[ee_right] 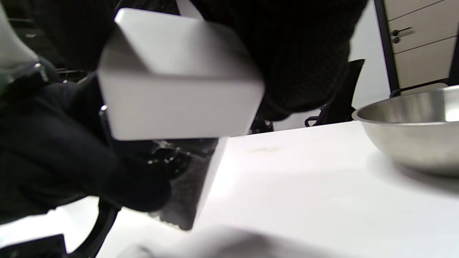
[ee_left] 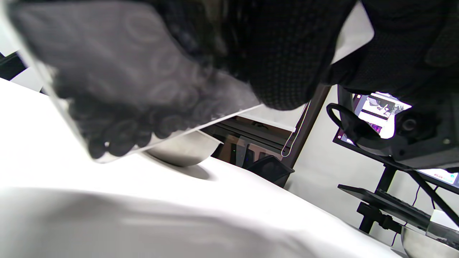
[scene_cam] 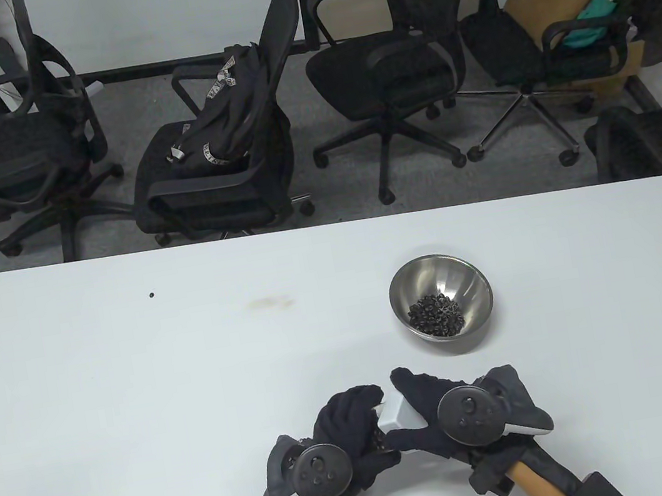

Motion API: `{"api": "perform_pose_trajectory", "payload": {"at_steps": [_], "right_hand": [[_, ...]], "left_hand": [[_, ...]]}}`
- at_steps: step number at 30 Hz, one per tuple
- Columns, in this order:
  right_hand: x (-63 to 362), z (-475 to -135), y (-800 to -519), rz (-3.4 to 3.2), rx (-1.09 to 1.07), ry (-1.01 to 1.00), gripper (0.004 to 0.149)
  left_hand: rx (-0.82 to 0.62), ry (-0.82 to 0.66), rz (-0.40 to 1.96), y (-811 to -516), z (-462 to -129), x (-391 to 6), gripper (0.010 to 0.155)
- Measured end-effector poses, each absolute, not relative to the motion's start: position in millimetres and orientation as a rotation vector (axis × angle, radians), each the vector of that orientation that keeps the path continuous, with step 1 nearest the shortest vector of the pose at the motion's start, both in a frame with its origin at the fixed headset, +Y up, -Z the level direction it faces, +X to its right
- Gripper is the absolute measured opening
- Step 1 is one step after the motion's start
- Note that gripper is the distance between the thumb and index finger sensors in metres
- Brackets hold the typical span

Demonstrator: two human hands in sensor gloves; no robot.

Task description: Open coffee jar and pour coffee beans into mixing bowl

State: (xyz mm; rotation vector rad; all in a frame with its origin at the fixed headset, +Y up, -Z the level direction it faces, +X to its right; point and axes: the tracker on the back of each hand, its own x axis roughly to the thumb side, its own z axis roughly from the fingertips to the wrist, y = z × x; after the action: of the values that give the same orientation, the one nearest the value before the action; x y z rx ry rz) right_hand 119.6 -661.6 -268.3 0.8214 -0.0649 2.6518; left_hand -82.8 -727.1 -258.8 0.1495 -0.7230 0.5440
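Your left hand (scene_cam: 352, 431) grips the jar (ee_left: 118, 86); your right hand (scene_cam: 432, 415) grasps its white lid (scene_cam: 395, 415). Bowl (scene_cam: 470, 285) with beans (scene_cam: 437, 312) sits far right.

Both gloved, low at the near edge, knuckles up, tracker on each back. Left hand (scene_cam: 352, 431) curled, fingers (scene_cam: 356, 399) wrapped round the coffee jar (ee_left: 118, 82). Right hand (scene_cam: 431, 412) just beside it, fingers (scene_cam: 406, 378) clasped over the jar's white lid (scene_cam: 395, 416)

1 bowl (scene_cam: 438, 281) w/ beans (scene_cam: 436, 313), 1 jar (ee_left: 125, 82), 1 lid (scene_cam: 395, 415), 2 hands.
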Motion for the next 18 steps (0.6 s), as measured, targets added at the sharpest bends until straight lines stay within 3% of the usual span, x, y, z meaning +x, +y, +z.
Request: {"api": "perform_pose_trajectory", "payload": {"at_steps": [5,13,16,18], "right_hand": [[123.3,-270.5,-667.2,2.595,0.661,-0.016,0.09],[124.8,-272.8,-672.6,2.559,0.589,0.024,0.091],[126.4,-272.8,-671.1,2.53,0.634,0.059,0.097],[126.4,-270.8,-665.7,2.518,0.776,0.083,0.102]], "left_hand": [[0.175,-0.711,0.518,-726.6,-256.1,-80.7,0.093],[0.177,-0.7,0.504,-726.5,-255.3,-80.0,0.093],[0.165,-0.699,0.521,-725.7,-256.9,-80.5,0.093],[0.154,-0.702,0.536,-725.0,-257.8,-80.8,0.093]]}}
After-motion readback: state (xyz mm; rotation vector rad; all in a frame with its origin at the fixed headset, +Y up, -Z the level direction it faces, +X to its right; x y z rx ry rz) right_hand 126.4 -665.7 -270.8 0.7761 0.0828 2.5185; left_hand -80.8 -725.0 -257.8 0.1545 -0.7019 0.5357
